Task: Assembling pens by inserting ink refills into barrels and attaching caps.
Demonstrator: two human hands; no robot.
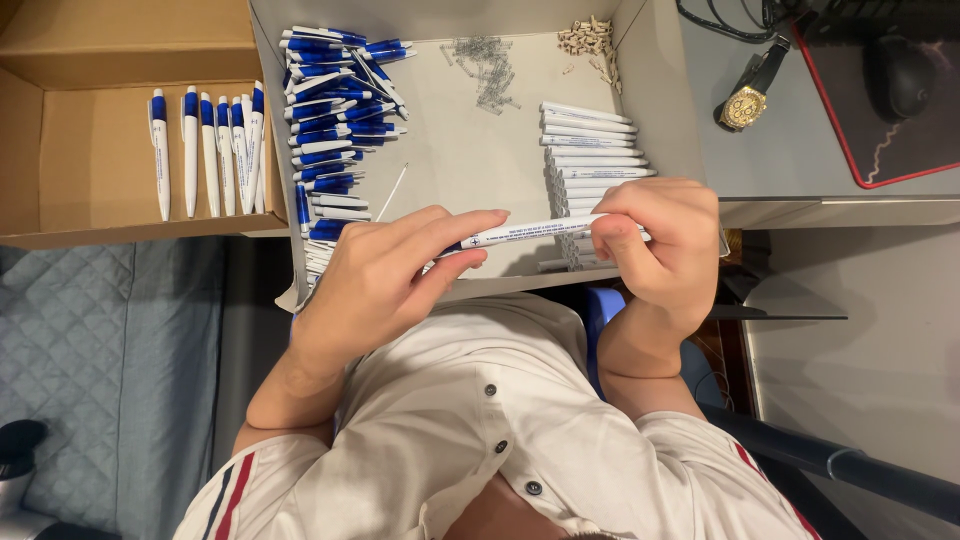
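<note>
Held item: slim white plastic pen barrel with small dark print along its side (530, 232), held level between both hands, above the near edge of the shallow grey tray (460, 160)
Left hand (385, 275): closed lightly round the barrel's blue-tipped end, thumb below, index finger stretched along the top
Right hand (655, 245): closed on the barrel's other end, fingertips pinched and curled round it; that end is hidden by the fingers
Handling, judged: light, stiff, hollow plastic; smooth and a bit slippery, so a fingertip pinch near each end suits it; likely to flex or crack only if bent hard; small inner parts could drop out if tipped
Tray left side: heap of blue and white pen halves (335, 120), loosely piled, some overlapping
Tray middle: scatter of thin metal springs (485, 65), plus one thin white refill tube (392, 192) lying alone
Tray far corner: small pile of beige plastic bits (590, 40)
Tray right side: row of plain white barrels (590, 150), stacked side by side, just behind the right hand
Brown cardboard box (90, 150): left of the tray, holding a row of finished white pens with blue clips (210, 150), laid parallel
Desk at right: gold wristwatch (745, 100), black computer mouse (898, 75) on a dark red-edged mat (860, 130), well apart from the hands
Person: white buttoned shirt with red and dark sleeve stripes (480, 430), seated close to the tray
</note>
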